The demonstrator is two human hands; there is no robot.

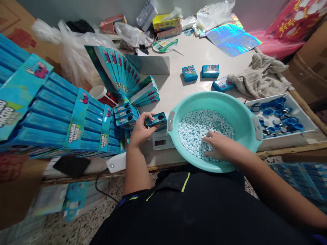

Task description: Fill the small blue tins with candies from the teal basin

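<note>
My left hand [141,131] holds a small blue box [156,119] with round dark openings on top, just left of the basin. Its fingers and thumb are wrapped round the box. Inside the turquoise basin [244,119], my right hand [217,146] reaches into a heap of pale blue and white candies [191,129]. The fingers are bent, and their tips are partly hidden among the candies; what they hold, if anything, cannot be made out. More blue boxes [125,115] stand beside my left wrist. A white scale [161,142] lies partly under the basin.
Stacked blue cartons [58,115] fill the left side. A white tray [293,135] of blue caps and metal discs is at right, below a grey cloth [260,76]. Behind the basin lie several small boxes [189,74]. A red cup [103,95] stands near the folded cartons.
</note>
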